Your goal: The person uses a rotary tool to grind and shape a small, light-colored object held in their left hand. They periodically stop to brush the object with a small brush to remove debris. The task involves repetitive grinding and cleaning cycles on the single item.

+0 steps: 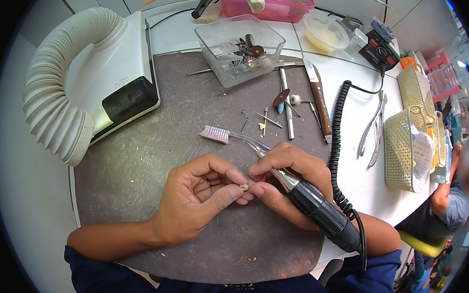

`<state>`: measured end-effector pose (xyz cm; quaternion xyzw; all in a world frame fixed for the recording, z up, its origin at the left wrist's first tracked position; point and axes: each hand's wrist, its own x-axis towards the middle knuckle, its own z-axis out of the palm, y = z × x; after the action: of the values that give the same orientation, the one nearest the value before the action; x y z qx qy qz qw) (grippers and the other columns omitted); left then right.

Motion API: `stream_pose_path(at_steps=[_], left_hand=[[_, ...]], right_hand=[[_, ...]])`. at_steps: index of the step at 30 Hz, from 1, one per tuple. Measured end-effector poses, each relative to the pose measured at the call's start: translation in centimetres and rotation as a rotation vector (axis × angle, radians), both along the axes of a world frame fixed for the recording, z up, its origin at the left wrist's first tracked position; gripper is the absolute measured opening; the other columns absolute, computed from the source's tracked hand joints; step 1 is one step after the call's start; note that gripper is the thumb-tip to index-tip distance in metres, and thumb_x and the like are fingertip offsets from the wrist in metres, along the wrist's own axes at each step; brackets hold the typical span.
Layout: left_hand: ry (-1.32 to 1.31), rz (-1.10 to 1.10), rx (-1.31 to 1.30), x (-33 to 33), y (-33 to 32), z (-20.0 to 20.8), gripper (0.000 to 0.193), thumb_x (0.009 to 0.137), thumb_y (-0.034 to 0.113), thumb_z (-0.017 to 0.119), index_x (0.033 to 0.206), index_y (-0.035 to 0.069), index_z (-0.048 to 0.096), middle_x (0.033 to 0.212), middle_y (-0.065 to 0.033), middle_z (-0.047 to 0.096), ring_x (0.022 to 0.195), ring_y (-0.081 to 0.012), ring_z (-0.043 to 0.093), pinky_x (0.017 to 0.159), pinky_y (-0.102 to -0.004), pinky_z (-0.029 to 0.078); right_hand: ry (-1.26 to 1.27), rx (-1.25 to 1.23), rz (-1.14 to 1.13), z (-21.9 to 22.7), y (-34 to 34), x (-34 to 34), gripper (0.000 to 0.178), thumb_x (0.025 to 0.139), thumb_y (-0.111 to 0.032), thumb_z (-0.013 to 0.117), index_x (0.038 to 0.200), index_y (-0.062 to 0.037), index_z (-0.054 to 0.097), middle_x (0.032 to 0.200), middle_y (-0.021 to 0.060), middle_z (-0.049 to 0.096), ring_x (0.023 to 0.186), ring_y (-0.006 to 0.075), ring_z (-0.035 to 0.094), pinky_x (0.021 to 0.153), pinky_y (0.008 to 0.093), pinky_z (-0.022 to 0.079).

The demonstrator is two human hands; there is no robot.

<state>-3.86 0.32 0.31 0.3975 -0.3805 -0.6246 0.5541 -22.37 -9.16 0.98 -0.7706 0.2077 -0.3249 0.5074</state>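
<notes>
Between thumb and fingertips, my left hand (202, 198) pinches a small cream-coloured piece (244, 187) that looks like a tooth crown. My right hand (293, 184) is closed around the metal nose of a black rotary handpiece (321, 212), whose body lies back across the hand toward the wrist. Its fingertips meet those of the left hand right beside the piece, and they hide the tool's tip. Just beyond, a clear-handled toothbrush (216, 134) with pink and white bristles lies on the brown mat (132, 183), its handle running toward my right hand.
A white unit with a ribbed hose (55, 79) stands at left. Farther off are a clear plastic box (233, 72) of small tools, a wooden-handled knife (321, 106) and pliers (374, 127). A coiled black cord (336, 141) runs along the right. Woven baskets (404, 150) and another person are beyond.
</notes>
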Motion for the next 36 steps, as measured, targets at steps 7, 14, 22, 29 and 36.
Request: stream_pose_path(at_steps=[7, 14, 22, 29, 36], left_hand=[[0.002, -0.012, -0.001, 0.11, 0.05, -0.01, 0.013, 0.093, -0.004, 0.055, 0.106, -0.005, 0.054, 0.102, -0.0145, 0.063, 0.095, -0.0167, 0.064, 0.084, -0.0287, 0.055], [0.002, -0.009, 0.005, 0.08, -0.02, 0.12, 0.013, 0.094, 0.000, 0.055, 0.107, -0.004, 0.053, 0.099, -0.0143, 0.064, 0.091, -0.0161, 0.065, 0.082, -0.0283, 0.054], [-0.023, 0.001, 0.034, -0.10, -0.03, 0.52, 0.015, 0.094, 0.004, 0.057, 0.106, -0.005, 0.055, 0.097, -0.0143, 0.064, 0.087, -0.0165, 0.065, 0.081, -0.0291, 0.054], [0.010, 0.009, 0.075, -0.05, 0.01, 0.49, 0.016, 0.091, 0.002, 0.061, 0.105, -0.004, 0.055, 0.098, -0.0152, 0.064, 0.089, -0.0178, 0.065, 0.080, -0.0304, 0.055], [0.044, 0.024, 0.107, 0.05, 0.09, 0.43, 0.021, 0.086, -0.001, 0.067, 0.101, -0.001, 0.053, 0.099, -0.0137, 0.063, 0.091, -0.0167, 0.065, 0.083, -0.0292, 0.056]], right_hand=[[0.005, 0.010, 0.007, 0.15, 0.03, -0.04, 0.024, 0.078, -0.004, 0.072, 0.102, -0.0044, 0.067, 0.087, 0.0082, 0.066, 0.079, 0.0171, 0.065, 0.072, 0.0278, 0.050], [0.004, 0.014, 0.021, 0.14, 0.01, -0.04, 0.025, 0.078, -0.004, 0.072, 0.103, -0.0047, 0.067, 0.090, 0.0080, 0.067, 0.080, 0.0168, 0.065, 0.073, 0.0280, 0.050], [0.003, -0.005, 0.012, -0.01, 0.01, -0.08, 0.026, 0.078, -0.004, 0.073, 0.102, -0.0029, 0.066, 0.091, 0.0098, 0.067, 0.082, 0.0186, 0.066, 0.074, 0.0287, 0.051], [0.006, -0.009, 0.014, 0.11, -0.03, -0.08, 0.025, 0.078, -0.003, 0.073, 0.102, -0.0026, 0.066, 0.090, 0.0099, 0.067, 0.082, 0.0186, 0.067, 0.074, 0.0285, 0.051], [-0.017, 0.001, 0.014, 0.34, 0.06, 0.10, 0.024, 0.077, -0.003, 0.074, 0.100, -0.0026, 0.066, 0.088, 0.0088, 0.066, 0.078, 0.0167, 0.066, 0.071, 0.0277, 0.051]])
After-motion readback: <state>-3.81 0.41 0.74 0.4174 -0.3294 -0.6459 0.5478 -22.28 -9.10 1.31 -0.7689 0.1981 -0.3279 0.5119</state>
